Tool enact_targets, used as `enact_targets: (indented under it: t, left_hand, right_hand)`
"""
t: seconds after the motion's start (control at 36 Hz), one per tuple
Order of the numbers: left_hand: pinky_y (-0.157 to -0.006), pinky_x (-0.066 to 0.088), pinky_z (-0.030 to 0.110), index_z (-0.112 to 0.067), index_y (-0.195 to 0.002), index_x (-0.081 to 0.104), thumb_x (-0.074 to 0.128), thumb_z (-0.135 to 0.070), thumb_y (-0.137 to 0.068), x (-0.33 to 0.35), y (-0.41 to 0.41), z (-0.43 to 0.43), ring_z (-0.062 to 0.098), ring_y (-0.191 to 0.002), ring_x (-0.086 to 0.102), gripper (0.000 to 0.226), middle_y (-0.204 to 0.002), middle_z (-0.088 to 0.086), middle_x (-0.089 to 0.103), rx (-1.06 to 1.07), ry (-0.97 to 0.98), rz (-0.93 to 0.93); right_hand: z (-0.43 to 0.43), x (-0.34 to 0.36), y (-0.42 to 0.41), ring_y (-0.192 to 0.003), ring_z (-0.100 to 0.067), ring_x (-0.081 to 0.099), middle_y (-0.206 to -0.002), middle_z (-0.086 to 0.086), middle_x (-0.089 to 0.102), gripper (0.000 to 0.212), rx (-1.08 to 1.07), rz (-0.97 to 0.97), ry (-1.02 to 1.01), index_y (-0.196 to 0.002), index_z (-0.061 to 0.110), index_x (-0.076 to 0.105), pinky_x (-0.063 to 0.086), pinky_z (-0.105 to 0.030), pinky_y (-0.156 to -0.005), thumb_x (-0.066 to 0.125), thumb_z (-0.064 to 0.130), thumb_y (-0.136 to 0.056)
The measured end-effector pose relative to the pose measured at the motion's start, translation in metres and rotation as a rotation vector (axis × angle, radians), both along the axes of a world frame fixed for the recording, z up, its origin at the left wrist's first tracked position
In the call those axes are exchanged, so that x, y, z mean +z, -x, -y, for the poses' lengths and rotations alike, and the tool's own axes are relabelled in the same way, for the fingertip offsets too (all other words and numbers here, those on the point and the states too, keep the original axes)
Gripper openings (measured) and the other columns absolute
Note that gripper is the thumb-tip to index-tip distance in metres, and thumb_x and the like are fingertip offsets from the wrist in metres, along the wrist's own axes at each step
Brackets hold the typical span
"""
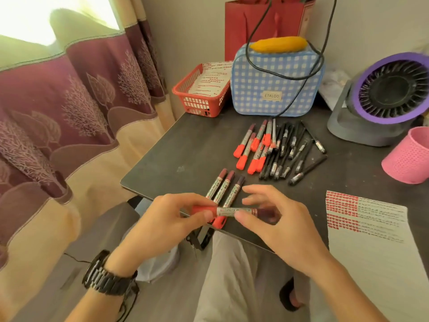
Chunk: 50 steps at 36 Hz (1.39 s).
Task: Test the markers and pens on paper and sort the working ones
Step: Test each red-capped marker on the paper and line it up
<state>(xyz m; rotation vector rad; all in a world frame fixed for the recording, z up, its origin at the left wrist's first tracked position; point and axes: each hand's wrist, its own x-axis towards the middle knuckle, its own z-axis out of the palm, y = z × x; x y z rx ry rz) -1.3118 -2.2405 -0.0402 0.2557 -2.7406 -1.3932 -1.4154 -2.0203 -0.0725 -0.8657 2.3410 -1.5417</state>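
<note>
I hold one red marker (228, 211) level over the table's near edge. My left hand (171, 219) grips its red cap end. My right hand (276, 219) pinches the silver barrel with thumb and fingers. Three red markers (224, 190) lie side by side just beyond my hands, caps toward me. Farther back lies a pile of several red markers (254, 147), with several black pens (290, 152) beside it. A lined paper sheet (371, 240) with rows of red and black test marks lies at the right.
A red basket (202, 101) holding marked paper stands at the back left of the dark table (174, 156). A blue checked case (276, 80), a purple fan (390, 96) and a pink cup (411, 156) line the back and right. A curtain hangs on the left.
</note>
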Motion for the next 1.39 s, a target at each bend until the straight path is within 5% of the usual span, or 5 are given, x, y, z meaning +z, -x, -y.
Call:
enact_targets:
  t: [0.17, 0.25, 0.44, 0.61, 1.39]
  left_hand:
    - [-0.072, 0.048, 0.025, -0.051, -0.089, 0.077, 0.072, -0.047, -0.086, -0.024, 0.002, 0.031, 0.0, -0.088, 0.06, 0.007, -0.094, -0.018, 0.067, 0.609, 0.02, -0.208]
    - [-0.074, 0.045, 0.03, -0.052, -0.09, 0.076, 0.07, -0.047, -0.088, -0.047, 0.007, 0.03, 0.002, -0.093, 0.055, 0.008, -0.088, -0.017, 0.064, 0.717, 0.053, -0.209]
    - [-0.085, 0.05, 0.044, -0.048, -0.098, 0.076, 0.063, -0.055, -0.088, -0.082, 0.019, 0.006, 0.016, -0.101, 0.057, 0.018, -0.092, -0.02, 0.065, 0.771, 0.116, -0.109]
    - [-0.082, 0.038, 0.037, -0.053, -0.103, 0.073, 0.049, -0.067, -0.086, -0.091, 0.021, -0.002, 0.01, -0.099, 0.042, 0.032, -0.09, -0.028, 0.056, 0.753, 0.248, -0.034]
    - [-0.083, 0.051, 0.046, -0.049, -0.094, 0.069, 0.055, -0.042, -0.094, -0.094, 0.018, -0.004, 0.016, -0.098, 0.058, 0.016, -0.093, -0.019, 0.065, 0.701, 0.122, -0.112]
  right_hand:
    - [0.003, -0.031, 0.007, -0.129, 0.014, 0.037, -0.129, 0.04, 0.048, 0.057, -0.207, -0.123, -0.139, -0.134, 0.047, 0.05, 0.04, -0.014, -0.096, 0.045, 0.078, -0.085]
    - [0.0, -0.048, 0.008, -0.141, 0.003, 0.026, -0.15, 0.022, 0.04, 0.07, -0.193, -0.209, -0.386, -0.145, 0.036, 0.046, 0.034, -0.027, -0.115, 0.039, 0.076, -0.088]
    - [0.0, -0.057, 0.007, -0.152, -0.007, 0.011, -0.164, 0.012, 0.025, 0.064, -0.164, -0.277, -0.608, -0.147, 0.039, 0.044, 0.017, -0.026, -0.12, 0.039, 0.07, -0.092]
    - [-0.002, -0.055, 0.008, -0.153, -0.006, 0.006, -0.165, 0.016, 0.018, 0.067, -0.14, -0.236, -0.629, -0.15, 0.043, 0.037, 0.016, -0.028, -0.121, 0.033, 0.074, -0.091]
    - [0.0, -0.057, 0.005, -0.155, -0.015, 0.018, -0.166, 0.005, 0.027, 0.07, -0.137, -0.305, -0.734, -0.152, 0.035, 0.041, 0.015, -0.041, -0.124, 0.024, 0.069, -0.094]
